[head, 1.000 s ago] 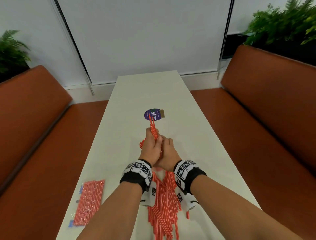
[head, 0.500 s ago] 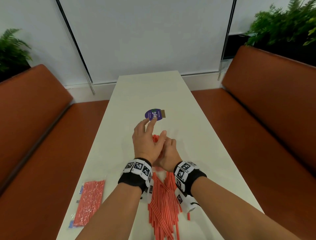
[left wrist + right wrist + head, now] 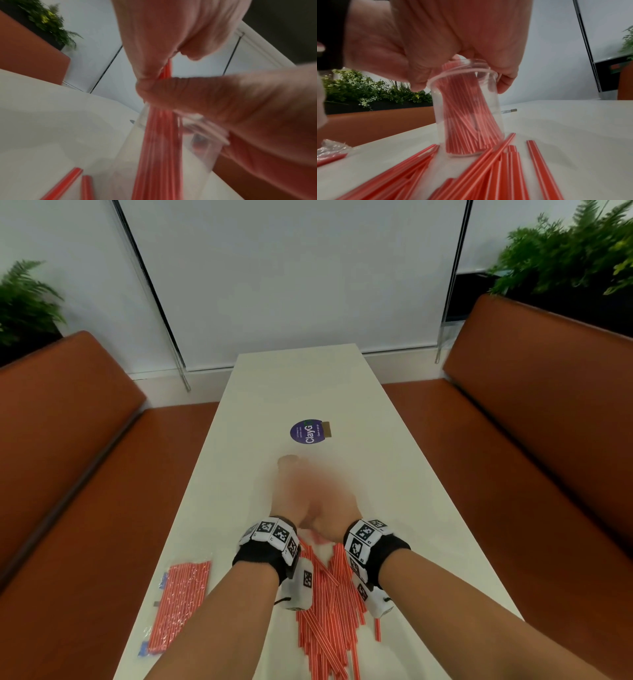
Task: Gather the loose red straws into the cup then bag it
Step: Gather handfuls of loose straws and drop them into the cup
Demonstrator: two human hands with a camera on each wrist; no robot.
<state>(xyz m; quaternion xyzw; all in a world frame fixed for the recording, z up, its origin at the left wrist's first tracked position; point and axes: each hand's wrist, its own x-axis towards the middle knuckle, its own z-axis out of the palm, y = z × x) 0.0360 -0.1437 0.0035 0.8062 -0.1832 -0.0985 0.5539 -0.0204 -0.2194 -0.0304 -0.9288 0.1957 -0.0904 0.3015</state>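
A clear plastic cup stands tilted on the white table, packed with red-and-white striped straws. My right hand grips the cup at its rim, thumb on one side and fingers on the other. My left hand pinches the tops of the straws above the rim. In the head view both hands are blurred, the left hand beside the right hand, and they hide the cup. A heap of loose straws lies near me under my wrists.
A clear bag of packed red straws lies at the table's left edge. A round purple sticker sits farther up the table. Orange benches flank both long sides, with plants behind them.
The left hand let go of the raised straw bundle, spread its fingers, and has now come back down onto the straw tops. The right hand stayed at the cup.
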